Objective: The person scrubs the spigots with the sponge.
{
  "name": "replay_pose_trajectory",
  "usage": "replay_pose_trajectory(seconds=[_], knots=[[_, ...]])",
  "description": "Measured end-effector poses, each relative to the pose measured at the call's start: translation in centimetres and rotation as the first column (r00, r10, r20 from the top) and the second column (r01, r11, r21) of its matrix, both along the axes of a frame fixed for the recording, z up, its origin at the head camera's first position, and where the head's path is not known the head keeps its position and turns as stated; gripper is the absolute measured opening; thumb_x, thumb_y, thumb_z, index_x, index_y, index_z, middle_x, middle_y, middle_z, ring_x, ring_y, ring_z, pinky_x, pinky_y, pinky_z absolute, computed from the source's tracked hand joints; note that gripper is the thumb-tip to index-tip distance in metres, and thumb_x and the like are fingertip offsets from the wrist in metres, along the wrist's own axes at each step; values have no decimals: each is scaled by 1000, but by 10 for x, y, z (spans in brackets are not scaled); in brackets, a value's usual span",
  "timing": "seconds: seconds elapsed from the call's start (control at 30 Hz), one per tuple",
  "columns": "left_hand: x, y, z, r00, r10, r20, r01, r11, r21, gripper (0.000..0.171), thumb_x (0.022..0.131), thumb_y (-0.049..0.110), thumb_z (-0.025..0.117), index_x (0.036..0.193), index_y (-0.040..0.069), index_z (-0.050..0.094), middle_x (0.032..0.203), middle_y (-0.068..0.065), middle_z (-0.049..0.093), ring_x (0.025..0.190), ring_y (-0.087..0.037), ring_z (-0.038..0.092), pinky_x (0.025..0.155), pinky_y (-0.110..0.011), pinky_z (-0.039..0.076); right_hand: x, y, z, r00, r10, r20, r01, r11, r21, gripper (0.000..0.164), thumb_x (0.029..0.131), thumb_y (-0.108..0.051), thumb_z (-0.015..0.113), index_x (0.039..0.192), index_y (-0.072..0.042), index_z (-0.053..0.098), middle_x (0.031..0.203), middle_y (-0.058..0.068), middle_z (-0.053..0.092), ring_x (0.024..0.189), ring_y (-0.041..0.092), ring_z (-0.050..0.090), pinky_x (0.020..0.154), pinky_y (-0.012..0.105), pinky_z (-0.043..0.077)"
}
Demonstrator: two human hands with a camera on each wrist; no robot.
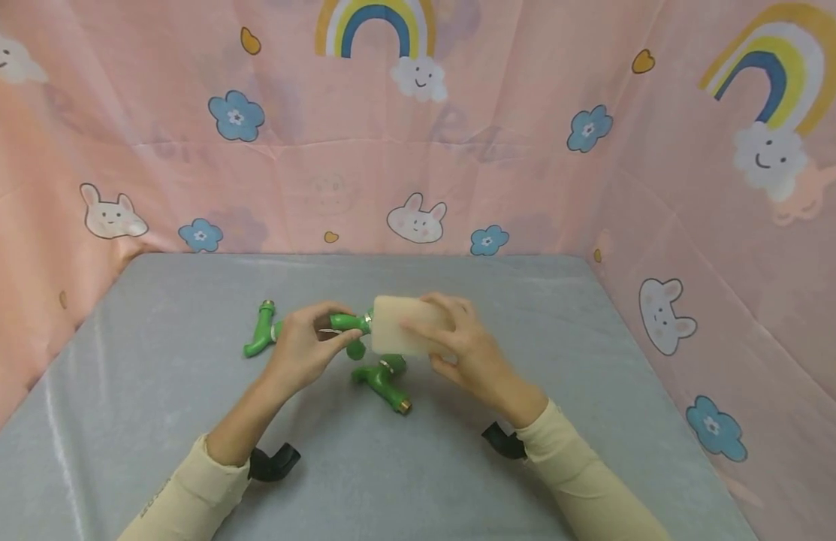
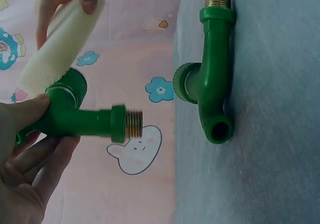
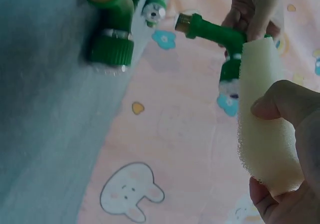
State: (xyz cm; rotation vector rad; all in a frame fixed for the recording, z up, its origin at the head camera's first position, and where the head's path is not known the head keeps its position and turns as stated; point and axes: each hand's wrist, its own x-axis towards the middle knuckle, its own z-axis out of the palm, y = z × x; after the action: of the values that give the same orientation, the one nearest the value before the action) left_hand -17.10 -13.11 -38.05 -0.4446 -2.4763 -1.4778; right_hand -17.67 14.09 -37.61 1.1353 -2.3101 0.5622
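Observation:
A green tap (image 2: 75, 121) with a threaded brass end is held up off the table by my left hand (image 1: 308, 342), thumb on one side and fingers on the other. My right hand (image 1: 475, 353) grips a cream-coloured sponge block (image 1: 393, 323) between thumb and fingers. In the left wrist view the sponge's lower end meets the tap near its ribbed round knob; the right wrist view shows sponge and tap overlapping. Part of the held tap is hidden behind the fingers and sponge in the head view.
A second green tap (image 1: 384, 382) lies on the grey table (image 1: 404, 481) below the hands. A third green tap (image 1: 261, 330) lies left, beyond my left hand. Pink patterned cloth (image 1: 526, 188) hangs behind and at the sides. Black curved pieces (image 1: 276, 462) show by both wrists.

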Motion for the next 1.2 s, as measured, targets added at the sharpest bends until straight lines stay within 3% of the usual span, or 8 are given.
replay_pose_trajectory(seconds=[0.1,0.23,0.43,0.53,0.63,0.8,1.07,1.2], knots=[[-1,0,-2,999,31,-42,-31,1000,0,25,82,0,81,105,1,73,99,-15,77,93,-30,76,84,-37,63,-3,8,4,997,-33,76,35,999,-36,64,74,5,77,132,-19,67,141,19,51,123,41,49,89,50,58],[-2,2,-5,977,23,-214,-45,994,-98,28,78,-2,84,104,2,73,101,-13,78,95,-29,76,88,-42,62,-3,18,10,964,-3,265,43,988,-145,61,77,1,72,134,-19,66,146,18,46,131,39,44,96,54,52],[-1,7,-11,863,-153,-482,10,958,-287,29,76,-4,84,102,2,72,106,-13,78,101,-28,76,88,-35,62,-3,20,12,892,104,440,-5,975,-221,55,86,-8,71,139,-18,62,147,15,47,125,32,50,92,43,50],[1,9,-11,807,-218,-549,23,941,-339,28,76,-6,83,101,0,72,110,-16,77,105,-31,74,90,-34,61,-2,16,10,857,118,502,-25,982,-189,54,90,-11,69,142,-21,60,147,13,46,120,31,53,86,36,52],[3,10,-11,774,-237,-587,13,933,-360,26,76,-6,82,100,1,73,112,-16,76,108,-31,73,92,-33,60,-1,15,10,822,115,558,-25,986,-166,54,90,-9,67,143,-22,59,149,14,43,118,32,53,82,33,53],[1,8,-14,754,-247,-609,22,936,-352,27,75,-10,80,99,0,72,111,-15,76,109,-33,72,94,-35,59,-4,29,16,786,76,613,8,991,-132,53,89,-5,66,141,-19,62,148,15,43,122,35,50,84,34,51],[1,9,-16,735,-265,-624,25,931,-365,29,74,-10,82,98,1,71,111,-16,76,109,-32,73,93,-35,60,-12,43,20,793,73,605,30,987,-160,52,94,-9,66,143,-22,58,149,10,46,122,29,51,87,37,51],[3,13,-15,727,-299,-618,45,919,-392,32,72,-11,83,99,2,72,114,-15,75,109,-30,73,92,-34,60,-13,34,12,740,150,656,-18,979,-204,48,100,-16,61,146,-24,55,149,9,48,124,30,50,91,40,51]])
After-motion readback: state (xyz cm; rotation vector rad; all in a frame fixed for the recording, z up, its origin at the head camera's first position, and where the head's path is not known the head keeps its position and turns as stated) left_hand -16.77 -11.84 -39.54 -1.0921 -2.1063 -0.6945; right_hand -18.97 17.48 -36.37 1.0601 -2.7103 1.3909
